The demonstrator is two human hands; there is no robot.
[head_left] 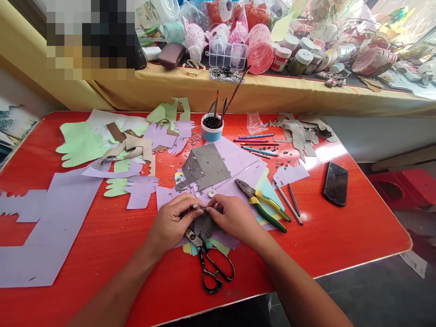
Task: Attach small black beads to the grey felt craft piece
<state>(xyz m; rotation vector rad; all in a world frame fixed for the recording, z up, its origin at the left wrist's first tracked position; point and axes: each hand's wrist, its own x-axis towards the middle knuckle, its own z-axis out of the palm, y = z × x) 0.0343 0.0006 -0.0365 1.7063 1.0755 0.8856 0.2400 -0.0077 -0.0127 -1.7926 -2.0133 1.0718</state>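
Note:
Low over the papers, my left hand (174,221) and my right hand (235,217) meet at a small dark grey leather piece (203,225). Fingers of both are pinched along its upper edge. A small silvery metal tip (196,206) shows by my left fingertips; the rest of it is hidden. Beneath the leather lie black-handled scissors (213,274), their blades mostly covered. A small round whitish disc (211,193) sits just beyond my right fingers. To the right rest pliers (264,200) with green and yellow handles, jaws toward the upper left.
Grey leather sheets (213,163) and a clear ruler (238,176) lie on purple paper. Behind stands a cup (211,134) of black beads holding brushes. Paper cutouts (81,143) spread left; leather scraps (299,131), pens (257,136) and a phone (335,184) lie right.

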